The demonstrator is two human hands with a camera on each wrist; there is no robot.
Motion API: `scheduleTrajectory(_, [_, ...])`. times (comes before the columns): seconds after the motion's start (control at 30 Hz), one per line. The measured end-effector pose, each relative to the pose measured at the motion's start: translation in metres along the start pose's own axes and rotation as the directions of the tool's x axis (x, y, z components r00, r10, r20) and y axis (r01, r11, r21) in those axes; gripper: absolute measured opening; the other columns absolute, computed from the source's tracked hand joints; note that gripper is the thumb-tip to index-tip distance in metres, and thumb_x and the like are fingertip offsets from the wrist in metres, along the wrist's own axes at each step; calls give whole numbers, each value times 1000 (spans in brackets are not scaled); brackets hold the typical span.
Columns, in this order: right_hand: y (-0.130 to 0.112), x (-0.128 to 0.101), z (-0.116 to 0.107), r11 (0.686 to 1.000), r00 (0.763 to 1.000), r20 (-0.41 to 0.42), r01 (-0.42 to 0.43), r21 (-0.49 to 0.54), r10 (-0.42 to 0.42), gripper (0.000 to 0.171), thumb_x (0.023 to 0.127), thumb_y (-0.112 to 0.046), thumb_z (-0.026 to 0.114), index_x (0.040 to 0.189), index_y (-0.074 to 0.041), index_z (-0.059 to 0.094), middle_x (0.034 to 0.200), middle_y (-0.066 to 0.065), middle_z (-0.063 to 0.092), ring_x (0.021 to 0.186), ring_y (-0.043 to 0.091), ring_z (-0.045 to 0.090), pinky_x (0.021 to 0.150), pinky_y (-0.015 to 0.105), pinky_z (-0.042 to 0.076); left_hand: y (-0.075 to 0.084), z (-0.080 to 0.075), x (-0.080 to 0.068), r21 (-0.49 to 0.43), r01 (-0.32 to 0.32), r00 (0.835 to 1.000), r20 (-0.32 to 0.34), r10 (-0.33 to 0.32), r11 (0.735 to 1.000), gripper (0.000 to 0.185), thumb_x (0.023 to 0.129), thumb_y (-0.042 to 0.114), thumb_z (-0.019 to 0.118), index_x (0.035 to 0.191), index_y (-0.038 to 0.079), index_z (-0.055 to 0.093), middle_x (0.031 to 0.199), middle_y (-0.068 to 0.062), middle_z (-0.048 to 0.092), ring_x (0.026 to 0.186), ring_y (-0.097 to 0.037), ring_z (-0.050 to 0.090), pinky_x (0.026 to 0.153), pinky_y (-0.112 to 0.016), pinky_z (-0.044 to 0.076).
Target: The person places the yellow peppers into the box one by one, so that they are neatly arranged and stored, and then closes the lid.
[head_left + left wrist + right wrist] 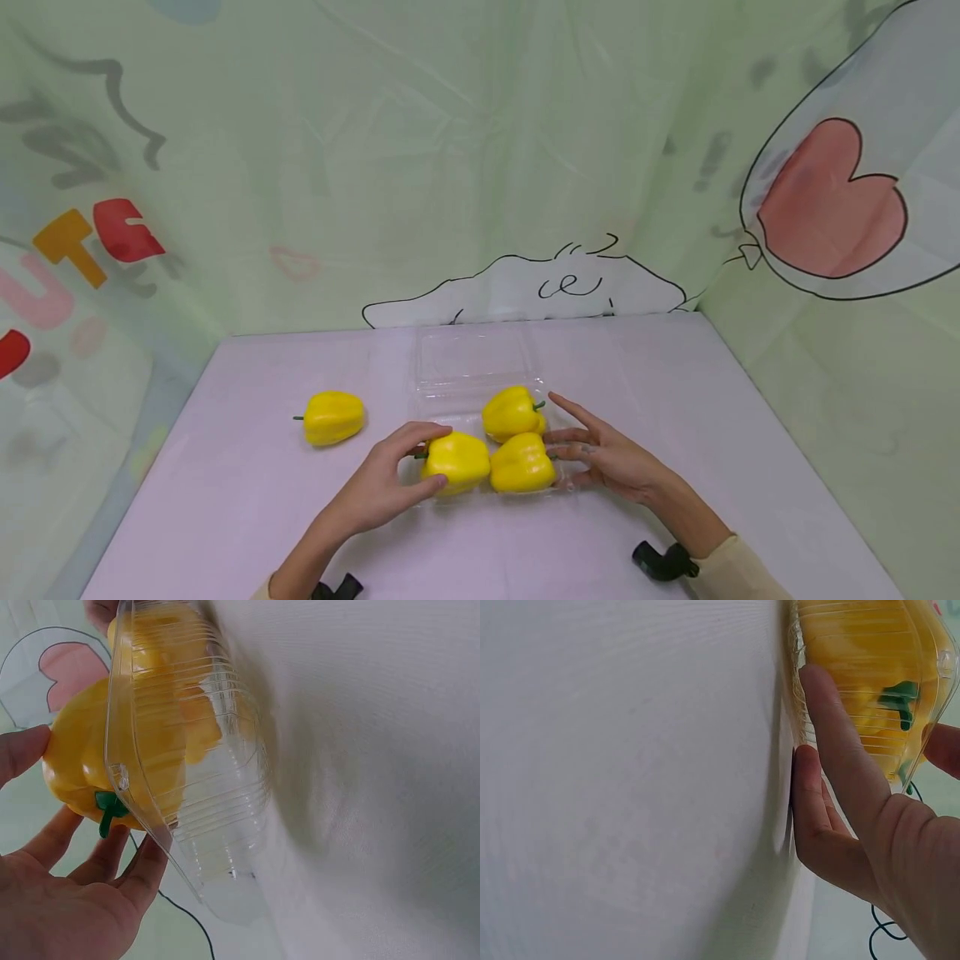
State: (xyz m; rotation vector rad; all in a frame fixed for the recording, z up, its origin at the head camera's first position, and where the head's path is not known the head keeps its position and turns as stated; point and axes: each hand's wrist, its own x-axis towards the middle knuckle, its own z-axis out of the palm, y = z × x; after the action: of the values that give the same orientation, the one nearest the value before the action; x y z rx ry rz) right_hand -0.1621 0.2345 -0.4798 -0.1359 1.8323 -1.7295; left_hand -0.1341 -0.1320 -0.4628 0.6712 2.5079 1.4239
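My left hand (378,492) grips a yellow bell pepper (459,458) between thumb and fingers, at the left end of a clear plastic clamshell box (474,357). Its green stem points left. In the left wrist view that pepper (82,757) sits partly above the rim of the ribbed box (225,825). Two more yellow bell peppers, a rear one (512,414) and a front one (522,463), lie in the right part of the box. My right hand (611,458) touches the box's right side, its fingers mostly straight along the ribbed wall in the right wrist view.
Another yellow bell pepper (333,418) lies on the white tabletop (247,500), left of the box. The box's lid is hinged back toward the rear wall sheet (450,167). Black wrist devices show near both sleeves, one by the right sleeve (738,575).
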Motion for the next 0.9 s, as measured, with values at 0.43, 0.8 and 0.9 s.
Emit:
scheduleTrajectory(0.43, [0, 1, -1, 1000, 1000, -18, -17, -2, 17, 92, 99, 0, 57, 171, -34, 10, 161, 35, 38, 129, 27, 63, 91, 47, 65, 0, 1, 0, 47, -5, 1000, 1, 4, 999, 58, 93, 24, 81, 148, 22, 61, 146, 6, 62, 130, -17, 63, 112, -36, 54])
scheduleTrajectory(0.8, [-2, -1, 2, 1000, 1000, -16, -20, 3, 20, 91, 103, -7, 62, 172, -34, 9, 162, 35, 36, 129, 26, 63, 92, 46, 65, 1, 2, -2, 100, 19, 1000, 14, -21, 995, 58, 95, 25, 78, 149, 21, 59, 149, 5, 61, 138, -22, 61, 119, -49, 49])
scheduleTrajectory(0.9, [-2, -1, 2, 1000, 1000, -15, -22, 7, 22, 91, 103, -9, 63, 172, -34, 9, 162, 36, 35, 130, 25, 63, 92, 46, 65, 1, 3, -2, 123, 8, 1000, 17, -10, 992, 57, 95, 25, 78, 149, 21, 59, 150, 5, 61, 139, -22, 60, 118, -51, 49])
